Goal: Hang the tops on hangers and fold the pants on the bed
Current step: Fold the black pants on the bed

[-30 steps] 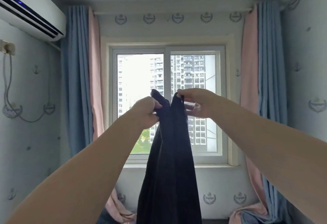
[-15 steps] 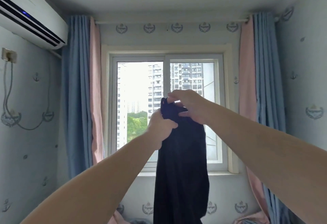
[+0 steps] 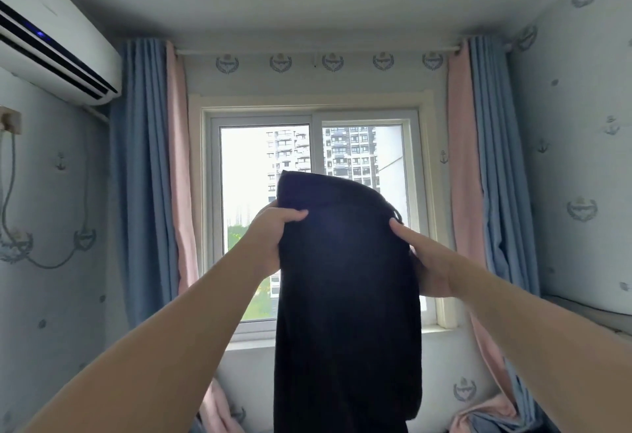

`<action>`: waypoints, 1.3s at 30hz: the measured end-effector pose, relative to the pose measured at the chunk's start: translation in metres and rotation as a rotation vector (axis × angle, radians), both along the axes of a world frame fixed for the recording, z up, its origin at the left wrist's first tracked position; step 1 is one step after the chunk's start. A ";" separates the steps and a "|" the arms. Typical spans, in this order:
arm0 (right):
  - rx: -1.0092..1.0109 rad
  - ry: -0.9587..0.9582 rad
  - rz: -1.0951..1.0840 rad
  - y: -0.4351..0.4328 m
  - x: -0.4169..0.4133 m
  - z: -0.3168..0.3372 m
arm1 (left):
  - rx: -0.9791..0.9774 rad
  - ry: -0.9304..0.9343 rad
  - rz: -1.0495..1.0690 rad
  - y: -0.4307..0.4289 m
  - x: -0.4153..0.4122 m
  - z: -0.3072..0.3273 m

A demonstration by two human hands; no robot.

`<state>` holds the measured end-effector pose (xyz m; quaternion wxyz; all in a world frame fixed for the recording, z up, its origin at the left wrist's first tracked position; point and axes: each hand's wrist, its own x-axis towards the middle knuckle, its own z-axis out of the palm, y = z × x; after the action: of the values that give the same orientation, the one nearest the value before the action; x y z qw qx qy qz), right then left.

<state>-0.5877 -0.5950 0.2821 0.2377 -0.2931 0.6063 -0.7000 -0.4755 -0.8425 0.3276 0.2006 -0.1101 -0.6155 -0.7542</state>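
Observation:
A dark, nearly black garment (image 3: 345,296) hangs in the air in front of the window, its top edge curved and its lower end running out of the bottom of the view. Whether it is pants or a top I cannot tell. My left hand (image 3: 270,237) grips its upper left edge with the thumb lying over the front. My right hand (image 3: 427,261) holds the upper right edge, fingers mostly behind the cloth. Both arms are stretched forward and up. The bed and hangers are out of view.
A window (image 3: 314,220) with blue and pink curtains (image 3: 147,176) on both sides fills the far wall. An air conditioner (image 3: 51,53) hangs on the upper left wall. A white ledge (image 3: 588,313) juts out at the right.
My hands have moved apart from a pinch at the garment's top to its two sides, spreading the cloth wider. The view has tilted a little upward.

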 end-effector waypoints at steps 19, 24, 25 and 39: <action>-0.116 0.476 -0.600 -0.036 0.218 0.064 | -0.342 0.237 0.750 -0.025 0.185 0.020; -0.113 0.523 -0.639 -0.008 0.289 0.062 | -0.351 0.321 0.786 -0.004 0.251 -0.006; -0.120 0.516 -0.642 -0.003 0.302 0.060 | -0.347 0.323 0.786 0.001 0.264 -0.010; -0.078 0.405 -0.665 0.045 0.408 0.040 | -0.353 0.149 0.647 0.034 0.373 -0.031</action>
<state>-0.1800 -0.5496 0.3222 -0.1379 -0.2215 0.6757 -0.6895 -0.1027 -0.8085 0.2970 0.4506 0.0029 -0.7228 -0.5240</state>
